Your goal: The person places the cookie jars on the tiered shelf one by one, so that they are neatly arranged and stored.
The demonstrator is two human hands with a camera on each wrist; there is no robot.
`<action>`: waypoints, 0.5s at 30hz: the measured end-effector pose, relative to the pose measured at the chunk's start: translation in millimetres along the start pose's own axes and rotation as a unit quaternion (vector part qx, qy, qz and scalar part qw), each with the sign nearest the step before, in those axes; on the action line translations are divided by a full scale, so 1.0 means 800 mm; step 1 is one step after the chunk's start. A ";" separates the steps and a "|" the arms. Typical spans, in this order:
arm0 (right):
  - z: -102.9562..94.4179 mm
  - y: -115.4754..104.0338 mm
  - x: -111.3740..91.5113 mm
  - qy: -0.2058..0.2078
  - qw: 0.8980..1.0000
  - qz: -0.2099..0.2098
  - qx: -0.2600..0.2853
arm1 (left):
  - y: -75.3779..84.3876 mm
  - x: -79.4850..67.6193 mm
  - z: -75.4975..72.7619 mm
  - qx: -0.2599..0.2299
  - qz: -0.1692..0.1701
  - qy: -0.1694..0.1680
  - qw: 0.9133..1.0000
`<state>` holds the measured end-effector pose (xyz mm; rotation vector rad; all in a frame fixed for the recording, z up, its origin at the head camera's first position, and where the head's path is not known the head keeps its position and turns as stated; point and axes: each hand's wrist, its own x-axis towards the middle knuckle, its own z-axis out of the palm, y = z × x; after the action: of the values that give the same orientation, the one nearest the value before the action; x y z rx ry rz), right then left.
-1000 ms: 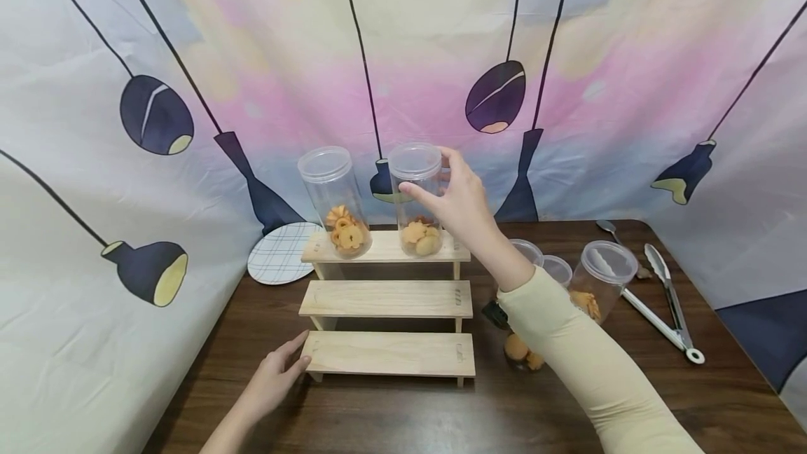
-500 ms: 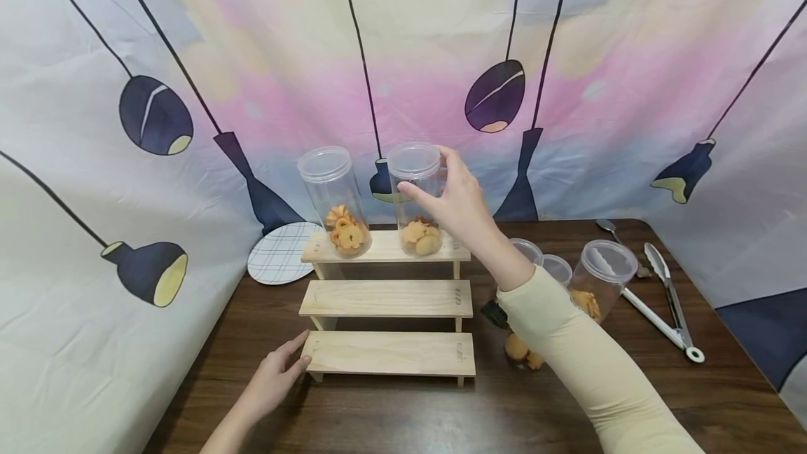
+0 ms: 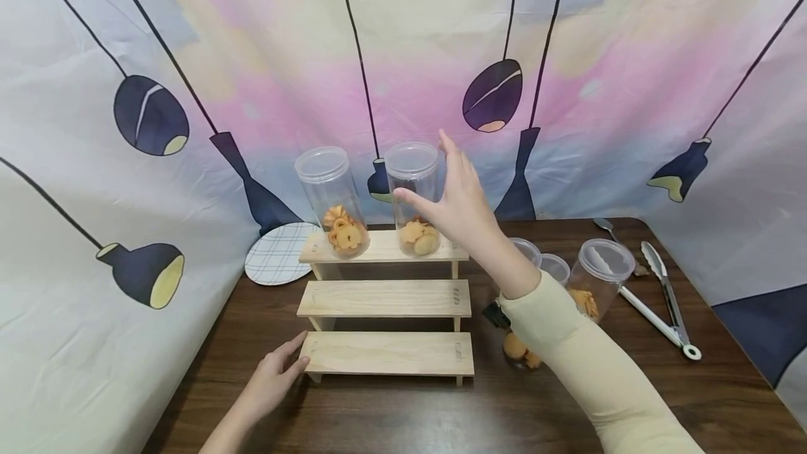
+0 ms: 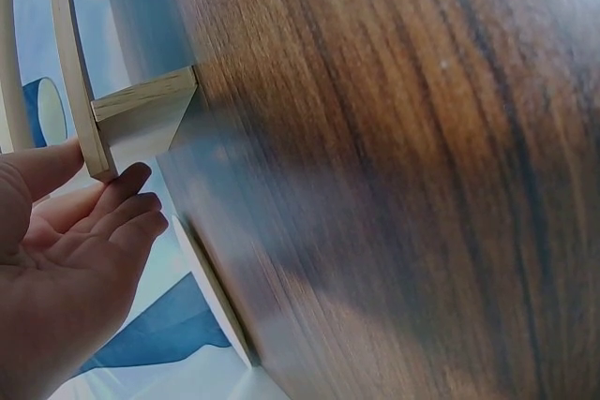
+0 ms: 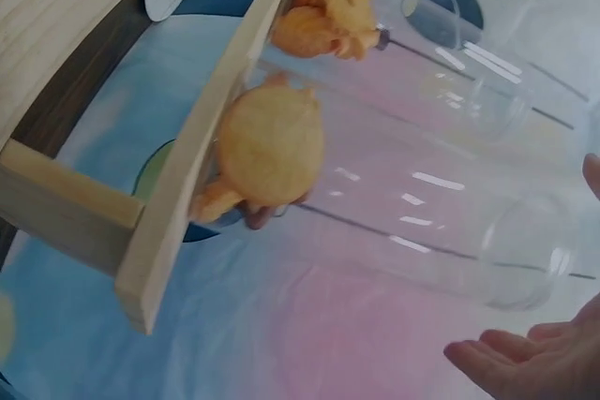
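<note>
A three-step pale wooden display stand stands on the table. My left hand grips the left end of its lowest step; in the left wrist view, thumb and fingers lie on either side of the board end. On the top step are two tall clear lidded jars with cookies low inside: a left jar and a right jar. Beside the right jar, my right hand has its thumb and fingers spread wide. The right wrist view shows its fingers apart from that jar's lid end.
Right of the stand, partly behind my right sleeve, are more clear jars, one of them a cookie jar. Metal tongs and a spoon lie farther right. A checked plate leans at the back left, near the printed curtain.
My right hand has let go of the right jar, its fingers spreading and lifting off the lid. The jar stays on the top step. My left hand keeps its place on the lowest step.
</note>
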<state>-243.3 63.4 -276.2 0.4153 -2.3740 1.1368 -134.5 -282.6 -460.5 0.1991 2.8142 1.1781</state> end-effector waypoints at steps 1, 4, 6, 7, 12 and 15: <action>-0.002 -0.002 -0.003 0.002 1.000 -0.005 -0.006 | 0.000 0.000 0.000 -0.001 0.000 0.001 1.000; -0.007 -0.010 -0.012 0.008 1.000 -0.021 -0.015 | -0.001 0.000 -0.001 -0.001 0.007 0.004 1.000; -0.012 -0.014 -0.018 0.008 0.999 -0.034 -0.019 | -0.002 0.000 0.000 -0.003 0.011 0.004 1.000; -0.015 -0.017 -0.021 0.007 0.999 -0.040 -0.020 | -0.002 0.000 0.000 -0.005 0.012 0.005 1.000; -0.031 -0.029 -0.035 -0.009 0.998 -0.062 -0.016 | -0.002 0.000 0.000 -0.010 0.017 0.005 1.000; -0.041 -0.035 -0.045 -0.013 0.997 -0.071 -0.007 | -0.002 0.000 0.000 -0.007 0.013 0.006 1.000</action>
<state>-190.7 74.6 -259.4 0.5867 -2.3317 1.0570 -134.4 -284.0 -461.9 0.2284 2.8216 1.2079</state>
